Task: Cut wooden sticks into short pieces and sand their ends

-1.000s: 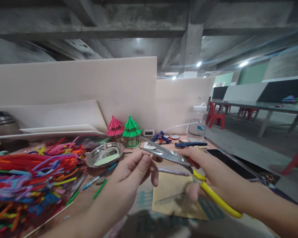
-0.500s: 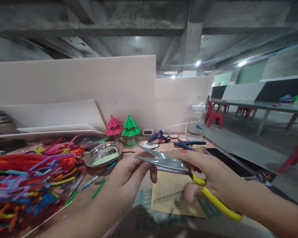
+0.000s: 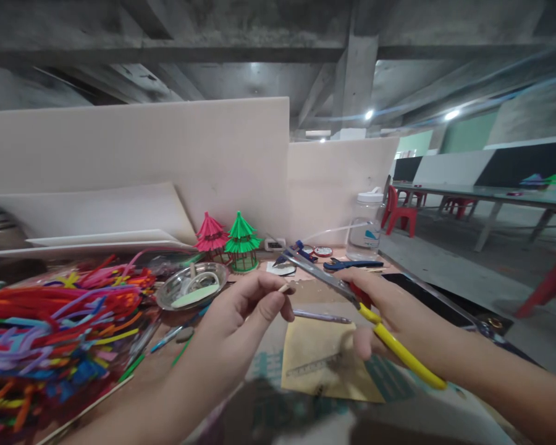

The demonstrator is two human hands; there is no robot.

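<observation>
My left hand (image 3: pixel 241 327) pinches a small wooden stick (image 3: pixel 284 288) between thumb and fingertips; only its pale short end shows. In my right hand (image 3: pixel 398 315) are scissors (image 3: pixel 322 275) with yellow handles, my fingers through the grip. The blades point up and to the left, beyond my left fingertips and apart from the stick. Below both hands lies a yellow paper square (image 3: pixel 315 377) with a ruler-like marking, and a pen (image 3: pixel 322 317) rests along its far edge.
Colourful pipe cleaners (image 3: pixel 65 327) are heaped at left, beside a metal dish (image 3: pixel 164 301). Red (image 3: pixel 210 232) and green (image 3: pixel 243 238) pagoda models stand behind. Farther right are a blue glue gun (image 3: pixel 301 252), blue pliers (image 3: pixel 352 265), a water bottle (image 3: pixel 365 228) and a dark phone (image 3: pixel 417 303).
The scissors have swung up and right, away from my left fingertips, and their blades have come closer together. The stick's end now shows in my left hand.
</observation>
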